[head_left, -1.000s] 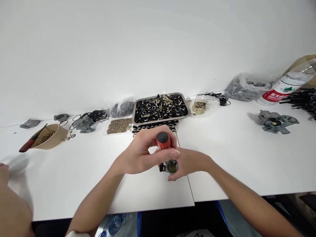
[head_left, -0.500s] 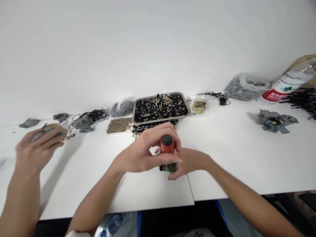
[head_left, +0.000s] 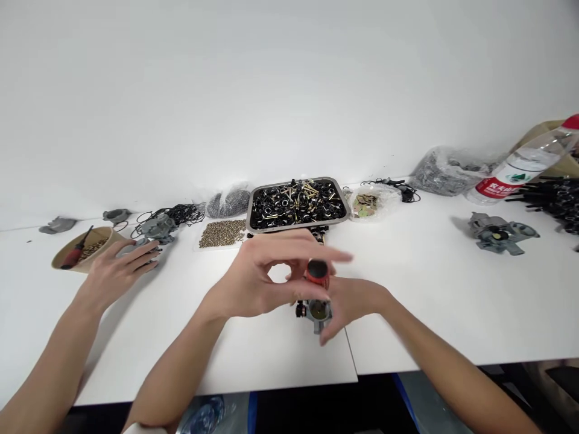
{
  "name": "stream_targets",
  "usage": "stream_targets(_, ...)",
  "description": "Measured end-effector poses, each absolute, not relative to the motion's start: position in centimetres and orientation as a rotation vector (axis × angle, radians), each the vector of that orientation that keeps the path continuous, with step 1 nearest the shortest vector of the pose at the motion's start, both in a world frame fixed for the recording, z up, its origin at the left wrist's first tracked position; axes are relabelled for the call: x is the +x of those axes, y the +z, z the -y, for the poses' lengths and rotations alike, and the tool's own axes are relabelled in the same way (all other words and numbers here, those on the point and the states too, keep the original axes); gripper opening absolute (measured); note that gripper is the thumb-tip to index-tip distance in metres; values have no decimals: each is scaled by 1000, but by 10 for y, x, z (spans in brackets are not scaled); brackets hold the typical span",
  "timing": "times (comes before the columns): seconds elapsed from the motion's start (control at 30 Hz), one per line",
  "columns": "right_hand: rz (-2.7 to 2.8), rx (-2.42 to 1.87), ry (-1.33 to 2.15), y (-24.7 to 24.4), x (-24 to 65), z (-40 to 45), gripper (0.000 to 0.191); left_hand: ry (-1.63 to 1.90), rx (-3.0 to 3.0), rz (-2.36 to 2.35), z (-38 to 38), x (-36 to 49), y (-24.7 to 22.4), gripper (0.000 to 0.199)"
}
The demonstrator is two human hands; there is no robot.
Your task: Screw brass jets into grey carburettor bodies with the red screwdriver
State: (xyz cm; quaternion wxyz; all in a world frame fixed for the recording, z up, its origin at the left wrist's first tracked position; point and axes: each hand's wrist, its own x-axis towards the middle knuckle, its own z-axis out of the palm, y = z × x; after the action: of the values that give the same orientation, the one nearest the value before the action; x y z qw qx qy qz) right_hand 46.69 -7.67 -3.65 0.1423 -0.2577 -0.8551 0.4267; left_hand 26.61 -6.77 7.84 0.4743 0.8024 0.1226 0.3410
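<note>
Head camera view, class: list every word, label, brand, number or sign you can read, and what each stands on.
"农夫山泉": white characters on the red label band of the plastic water bottle.
Green mountain-like sign, wordless: on the same bottle, above that band.
Any other print on the bottle: too small to read.
Nearer screwdriver: no readable marking.
Numbers: none readable.

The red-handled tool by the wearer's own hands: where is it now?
In the head view, the red-handled tool is just right of centre, between thumb and forefinger of the left hand, beside the right hand, above a grey metal part.
</note>
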Motion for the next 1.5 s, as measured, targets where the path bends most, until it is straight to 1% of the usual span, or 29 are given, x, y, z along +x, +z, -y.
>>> stream_targets(0.07, 2441, -838, 1280, -17, 483, 75, 79, 748, 1896, -348, 72, 263, 82, 32)
stream_targets(0.1, 2393, -898, 1288, -3, 492, 75, 74, 706, 1882, -362, 74, 262, 84, 29)
stream_targets(0.17, 2291, -996, 1213, 31, 509, 78, 51, 653, 1900, -401, 77, 261, 86, 17)
stream_targets(0.2, 2255, -1031, 1137, 50, 515, 81, 38, 650, 1905, -436, 79, 262, 86, 17)
stream_targets(0.27, 2212, -1011, 944, 85, 519, 91, 18, 661, 1863, -514, 81, 264, 85, 34)
stream_targets(0.33, 2181, -883, 759, 111, 514, 104, 7, 686, 1786, -582, 84, 267, 83, 54)
stream_targets(0.37, 2194, -808, 694, 119, 508, 109, 7, 697, 1759, -600, 86, 268, 83, 59)
stream_targets(0.4, 2238, -746, 649, 125, 502, 114, 10, 704, 1749, -604, 88, 269, 83, 60)
stream_targets(0.5, 2470, -704, 568, 127, 487, 121, 22, 727, 1783, -572, 92, 268, 84, 52)
stream_targets(0.63, 2600, -726, 521, 118, 485, 118, 33, 702, 1812, -532, 96, 267, 87, 51)
stream_targets(0.7, 2582, -739, 532, 114, 486, 117, 32, 664, 1799, -533, 97, 269, 88, 52)
stream_targets(0.73, 2557, -766, 523, 113, 484, 117, 27, 644, 1792, -541, 97, 270, 88, 55)
stream_targets(0.8, 2488, -856, 428, 110, 476, 119, 9, 622, 1784, -565, 97, 272, 87, 62)
stream_targets(0.83, 2446, -904, 336, 109, 470, 120, 10, 617, 1778, -576, 97, 273, 87, 66)
stream_targets(0.9, 2357, -976, 122, 108, 458, 123, 24, 625, 1763, -574, 95, 274, 85, 68)
stream_targets(0.93, 2320, -997, 49, 108, 454, 124, 28, 643, 1763, -563, 94, 273, 84, 66)
stream_targets(0.97, 2307, -1002, 29, 108, 452, 124, 27, 662, 1763, -551, 94, 272, 84, 64)
stream_targets(1.07, 2444, -894, 248, 112, 462, 122, 12, 691, 1772, -528, 93, 268, 84, 61)
stream_targets(1.1, 2511, -840, 335, 113, 467, 121, 14, 687, 1780, -522, 93, 267, 84, 60)
stream_targets(1.17, 2588, -792, 416, 114, 477, 119, 24, 678, 1797, -507, 92, 267, 84, 62)
stream_targets(1.2, 2585, -817, 415, 113, 479, 118, 24, 674, 1807, -499, 92, 268, 83, 65)
stream_targets(1.27, 2523, -928, 376, 111, 476, 117, 9, 656, 1814, -501, 91, 271, 81, 72)
stream_targets(1.3, 2481, -999, 347, 111, 472, 117, 10, 646, 1808, -509, 90, 273, 79, 76)
stream_targets(1.33, 2442, -1061, 317, 110, 468, 116, 20, 641, 1796, -517, 88, 274, 77, 79)
stream_targets(1.37, 2409, -1104, 291, 110, 464, 116, 27, 647, 1785, -523, 87, 275, 76, 79)
stream_targets(1.4, 2388, -1108, 282, 111, 462, 116, 31, 661, 1779, -531, 86, 275, 75, 74)
stream_targets(1.43, 2390, -1070, 300, 112, 462, 115, 29, 677, 1780, -533, 85, 275, 74, 68)
stream_targets(1.5, 2457, -904, 399, 113, 468, 114, 18, 680, 1793, -525, 84, 272, 75, 61)
